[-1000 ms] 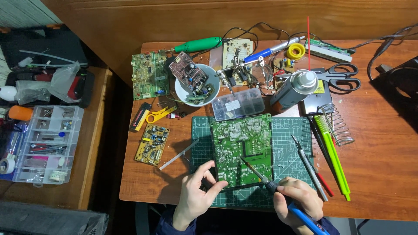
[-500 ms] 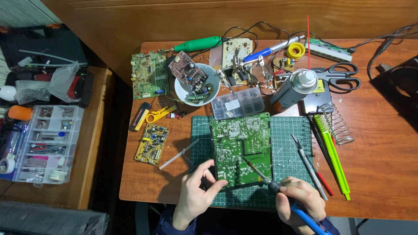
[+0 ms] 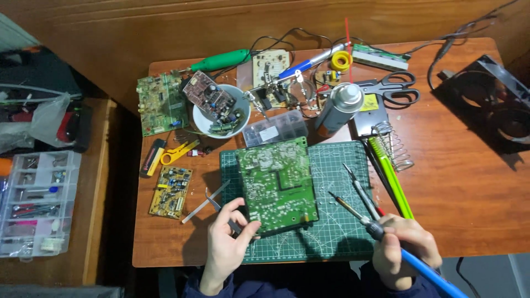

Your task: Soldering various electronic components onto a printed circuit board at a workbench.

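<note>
A green circuit board [image 3: 276,185] lies solder side up on a green cutting mat [image 3: 337,232]. My left hand [image 3: 225,245] is at the board's lower left corner, thumb on its edge and fingers curled beside it. My right hand [image 3: 406,248] grips a soldering iron with a blue handle [image 3: 422,267] like a pen. Its tip points up and left over the mat, just right of the board and not touching it. Metal tweezers [image 3: 205,203] lie just above my left hand.
A white bowl [image 3: 242,122] of small boards, a clear parts box [image 3: 274,129], a spray can [image 3: 338,109], scissors [image 3: 395,91] and a coiled iron stand [image 3: 393,146] crowd the back. Green and grey tools [image 3: 389,174] lie right of the mat. A small board [image 3: 171,192] is on the left.
The soldering iron tip has come off the board and moved right, over the mat. My left hand has shifted slightly left along the board's lower corner.
</note>
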